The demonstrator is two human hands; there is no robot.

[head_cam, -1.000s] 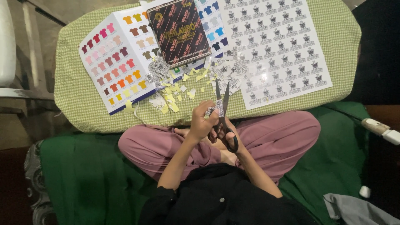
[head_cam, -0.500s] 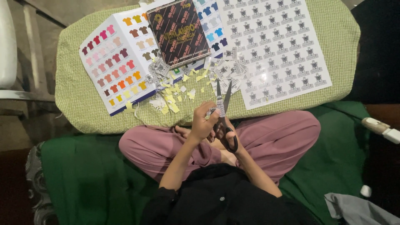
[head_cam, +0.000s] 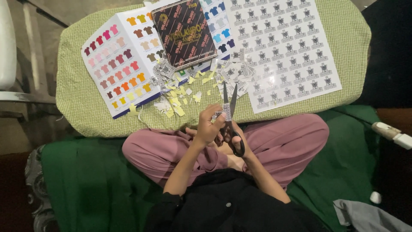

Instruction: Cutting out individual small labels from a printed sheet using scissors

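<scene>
A small black-and-white printed paper label [head_cam: 226, 111] is pinched in the fingers of the left hand [head_cam: 209, 127], between the parted blades of black-handled steel scissors [head_cam: 231, 118]. The handles are gripped by the right hand [head_cam: 234, 139], apparently through the loops. Yellow paper scraps [head_cam: 178, 101] lie on the green checked cushion [head_cam: 92, 111].

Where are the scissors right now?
The scissors are centre frame in the right hand, blades open and pointing toward the green cushion, beside the left hand.

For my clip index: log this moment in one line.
left hand: holds small printed label | right hand: holds scissors, blades open | cut scraps on green cushion
</scene>
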